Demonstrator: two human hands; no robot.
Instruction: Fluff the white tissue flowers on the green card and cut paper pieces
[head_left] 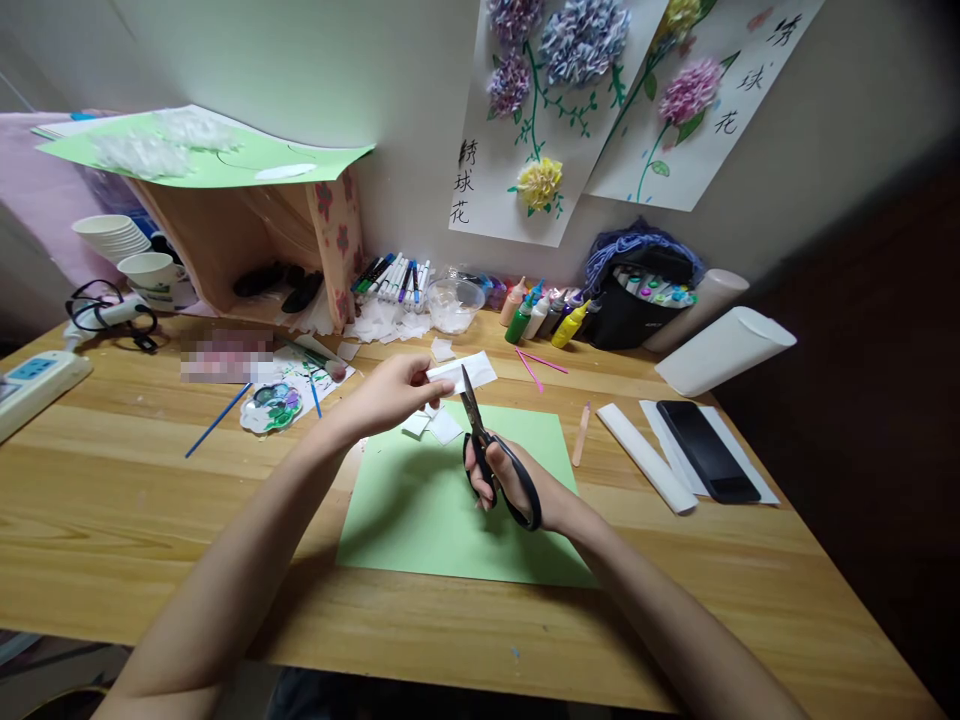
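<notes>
My left hand [394, 392] pinches a folded white paper strip [465, 372] and holds it above the desk. My right hand [517, 485] has its fingers through the handles of black scissors [487, 445], whose blades point up against the strip. Both hands hover over a light green paper sheet [420, 510] lying flat on the wooden desk [112, 480]. A few small white paper cut pieces [435, 425] lie at the sheet's far edge, just under my left hand.
A paint palette [271, 408] and a blue brush [217, 420] lie to the left. A black phone [706, 450] on white paper strips lies to the right, with a wooden stick [581, 435] beside it. Paint bottles [544, 315], markers [394, 277] and a power strip [34, 385] line the back and left.
</notes>
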